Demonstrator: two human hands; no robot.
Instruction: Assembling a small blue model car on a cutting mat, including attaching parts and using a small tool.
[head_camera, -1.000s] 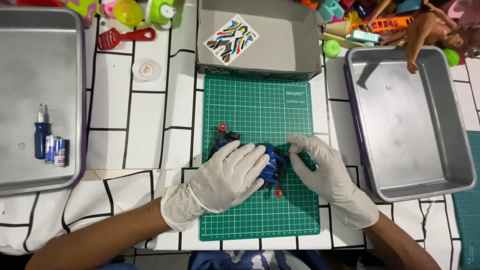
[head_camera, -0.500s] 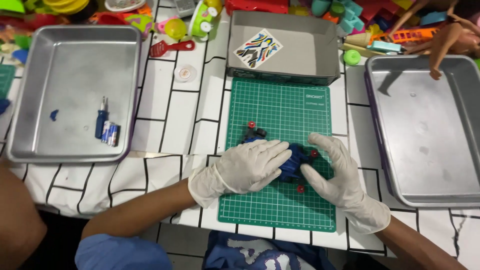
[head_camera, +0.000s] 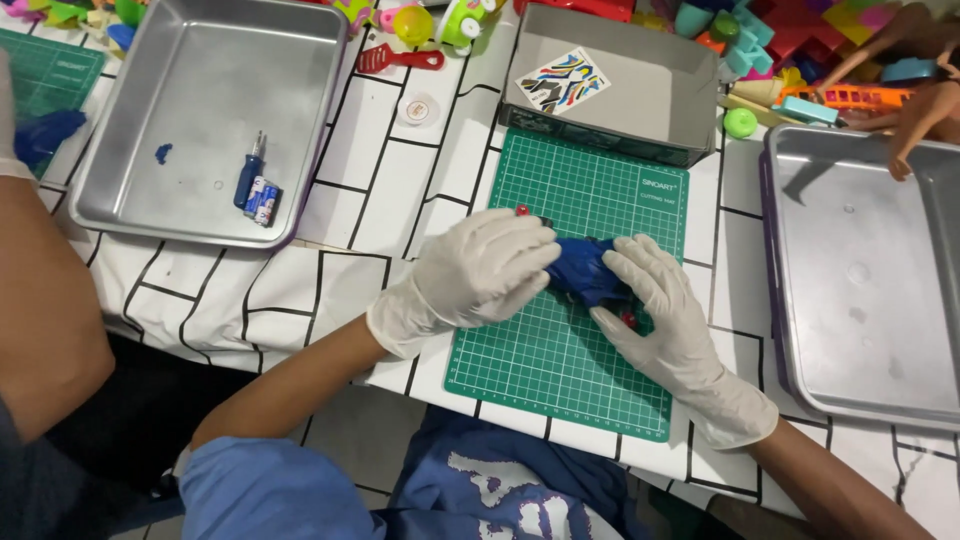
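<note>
Blue toy (head_camera: 585, 275) lies in the middle of the green cutting mat (head_camera: 560, 370), between two gloved hands, and both hands are busy with it. It looks like a small plastic vehicle with red wheels; one red wheel (head_camera: 521, 210) shows just above the left hand and another one (head_camera: 629, 320) sits under the right fingers.

Far on the left, a metal tray (head_camera: 150, 90) holds a small blue screwdriver (head_camera: 247, 172) and a little battery pack (head_camera: 263, 198) beside it, well apart from the mat.

Next comes the left hand (head_camera: 475, 272). Its fingers are curved and close together, and they press down on the left part of the toy and cover it. I cannot tell if they really pinch it or only keep it steady.

The right hand (head_camera: 660, 310) lies on the right part of the toy with fingers more spread, the fingertips touching the blue body.

In my judgement, the step in hand is to hold the toy and work it open or turn it over. The next move probably needs a firm hold from one hand, so the other hand is free to pull a part away.

On the right stands another metal tray (head_camera: 800, 330).
</note>
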